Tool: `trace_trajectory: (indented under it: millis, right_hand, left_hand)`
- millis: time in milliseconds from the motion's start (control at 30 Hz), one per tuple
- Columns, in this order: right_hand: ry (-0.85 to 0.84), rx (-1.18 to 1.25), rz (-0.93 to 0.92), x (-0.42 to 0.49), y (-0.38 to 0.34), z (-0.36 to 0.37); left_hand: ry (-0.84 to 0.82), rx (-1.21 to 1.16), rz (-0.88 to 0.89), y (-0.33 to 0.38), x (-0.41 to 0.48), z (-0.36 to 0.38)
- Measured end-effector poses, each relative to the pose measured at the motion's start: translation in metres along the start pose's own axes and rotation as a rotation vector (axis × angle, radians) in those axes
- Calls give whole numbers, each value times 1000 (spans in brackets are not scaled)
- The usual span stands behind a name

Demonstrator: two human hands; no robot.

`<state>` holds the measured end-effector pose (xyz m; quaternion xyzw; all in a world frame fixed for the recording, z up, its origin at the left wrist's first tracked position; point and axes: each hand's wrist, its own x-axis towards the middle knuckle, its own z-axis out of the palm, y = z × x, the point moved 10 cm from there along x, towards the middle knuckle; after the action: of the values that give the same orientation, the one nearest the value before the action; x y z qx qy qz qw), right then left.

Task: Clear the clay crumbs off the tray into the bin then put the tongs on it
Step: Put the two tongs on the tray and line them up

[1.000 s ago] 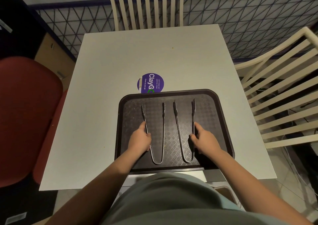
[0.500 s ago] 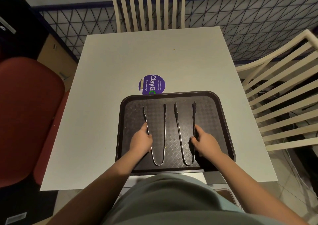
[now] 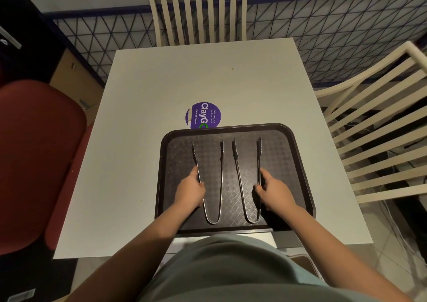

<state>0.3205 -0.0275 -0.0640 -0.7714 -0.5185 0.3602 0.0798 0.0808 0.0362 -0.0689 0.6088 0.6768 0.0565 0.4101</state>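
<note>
head | dark tray (image 3: 300,163) at near table (image 3: 208,75) edge, far rim over purple sticker (image 3: 203,114), bare tabletop beyond and beside | textured tray floor, metal tongs flat, tips far | left hand (image 3: 190,190) pinching left tongs (image 3: 221,177) | right hand (image 3: 275,192) pinching right tongs (image 3: 239,177)

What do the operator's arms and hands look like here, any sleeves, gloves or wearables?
Left hand and right hand are bare: no gloves, rings, watch or bands show. Both forearms are uncovered, no sleeve in view. Only clothing visible: a grey-green top at the frame's bottom.
</note>
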Motion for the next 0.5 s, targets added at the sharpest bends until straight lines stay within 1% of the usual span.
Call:
trace_trajectory:
  millis: [167, 267, 367, 500]
  right_hand:
    - [14, 38, 6, -1, 2, -2]
    - [28, 49, 25, 1, 8, -4]
    - [60, 49, 30, 1, 13, -10]
    - [245, 7, 1, -5, 19, -39]
  left_hand:
    - [-25, -19, -13, 2, -6, -3]
    - [10, -11, -20, 5, -8, -12]
    - [82, 2, -14, 6, -9, -27]
    - [266, 4, -8, 0, -12, -60]
